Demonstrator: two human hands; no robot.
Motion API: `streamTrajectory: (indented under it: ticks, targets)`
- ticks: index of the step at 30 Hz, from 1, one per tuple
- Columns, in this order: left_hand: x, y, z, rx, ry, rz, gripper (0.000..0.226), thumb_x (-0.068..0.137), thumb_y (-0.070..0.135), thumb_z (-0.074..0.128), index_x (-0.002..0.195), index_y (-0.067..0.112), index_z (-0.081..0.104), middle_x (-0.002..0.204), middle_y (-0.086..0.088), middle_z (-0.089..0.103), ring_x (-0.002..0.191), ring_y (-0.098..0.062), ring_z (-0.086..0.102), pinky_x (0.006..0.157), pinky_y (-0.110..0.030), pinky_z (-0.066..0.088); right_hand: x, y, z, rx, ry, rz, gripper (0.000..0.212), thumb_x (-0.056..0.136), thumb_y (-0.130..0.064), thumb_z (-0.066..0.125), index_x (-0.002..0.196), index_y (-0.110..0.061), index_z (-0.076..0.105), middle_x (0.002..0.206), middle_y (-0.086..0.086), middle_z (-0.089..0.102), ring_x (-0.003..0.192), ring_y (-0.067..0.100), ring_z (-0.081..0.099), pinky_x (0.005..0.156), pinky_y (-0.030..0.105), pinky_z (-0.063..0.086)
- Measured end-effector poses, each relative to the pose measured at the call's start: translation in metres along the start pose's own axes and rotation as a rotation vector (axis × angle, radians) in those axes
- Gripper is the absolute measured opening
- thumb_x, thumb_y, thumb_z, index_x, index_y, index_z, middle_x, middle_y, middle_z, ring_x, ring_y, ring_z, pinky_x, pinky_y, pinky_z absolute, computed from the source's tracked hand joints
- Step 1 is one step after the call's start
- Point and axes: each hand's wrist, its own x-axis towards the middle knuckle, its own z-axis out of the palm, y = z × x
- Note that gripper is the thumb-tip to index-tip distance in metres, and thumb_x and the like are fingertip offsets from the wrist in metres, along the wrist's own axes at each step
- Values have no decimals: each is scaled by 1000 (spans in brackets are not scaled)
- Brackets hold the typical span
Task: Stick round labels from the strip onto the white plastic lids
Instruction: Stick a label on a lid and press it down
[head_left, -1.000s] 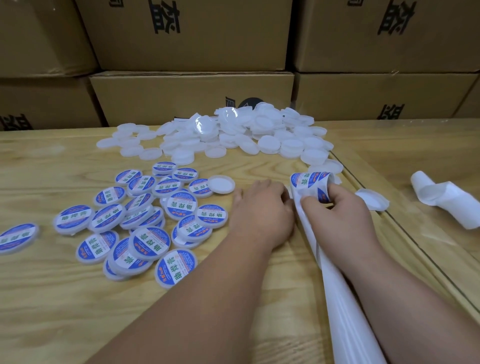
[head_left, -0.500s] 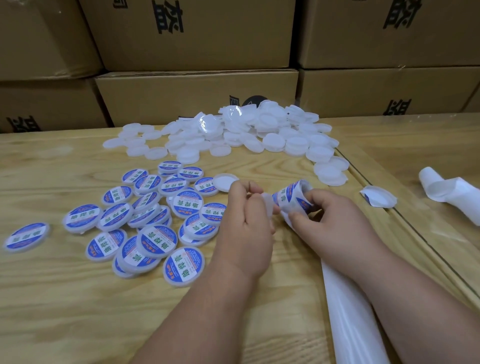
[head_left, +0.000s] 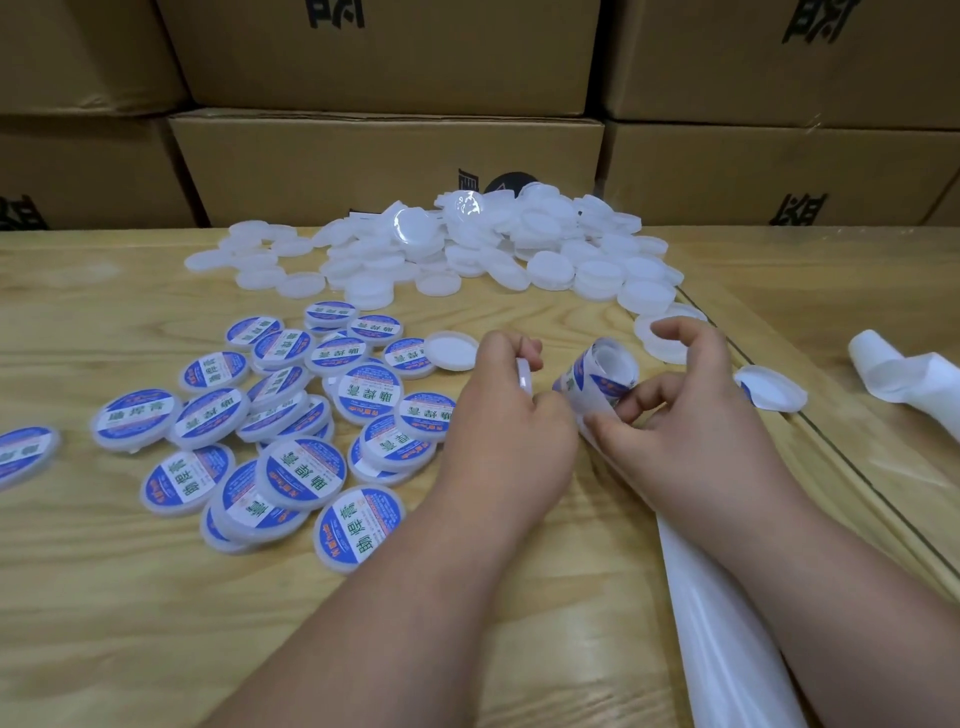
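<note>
My left hand (head_left: 511, 421) grips a white plastic lid (head_left: 524, 375) on edge, only its rim showing between the fingers. Just right of it, my right hand (head_left: 685, 415) holds the curled end of the label strip (head_left: 597, 379), blue and white round labels on white backing, which runs down to the lower right (head_left: 727, 639). A heap of plain white lids (head_left: 498, 249) lies at the back of the wooden table. Several labelled lids (head_left: 306, 467) lie spread at the left. One plain lid (head_left: 451, 351) lies open side up beside them.
Cardboard boxes (head_left: 384, 166) are stacked along the table's far edge. A curl of used white backing (head_left: 909, 379) lies at the right. A single peeled label or lid (head_left: 771, 387) lies by a seam (head_left: 831, 452) in the tabletop right of my hand.
My left hand has lifted off the table with a lid held on edge. My right hand has raised the strip's curled end off the table toward it. The view shifted downward.
</note>
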Motion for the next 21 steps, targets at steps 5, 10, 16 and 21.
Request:
streamTrajectory:
  ticks: [5,10,16,21]
  targets:
    - [-1,4,1,115,-65,-39,20,78,21,44,91,36,41,86,20,59,84,-7,58,69,-40,54,4,4,-2,-71,44,-30,41,81,-19,73,89,-39,38,89,-26,64,55,4,58,52,28,46]
    - [-3,10,3,148,-119,-61,21,72,31,44,91,40,44,95,16,70,72,-17,65,68,-44,56,4,7,0,16,-12,57,20,80,-25,77,91,-32,62,82,-16,71,56,-5,59,53,8,41]
    - [-3,7,5,174,-123,-41,17,85,25,52,90,40,49,90,22,67,63,-7,58,58,-32,46,0,1,-7,87,-133,64,14,85,-23,68,88,-36,70,77,-16,73,64,-3,66,63,20,46]
    - [0,5,5,167,-91,-21,21,94,30,59,111,43,59,107,22,66,84,-5,61,68,-23,46,0,-2,-9,100,-128,55,14,82,-24,61,76,-30,72,61,-14,66,51,-2,52,49,13,40]
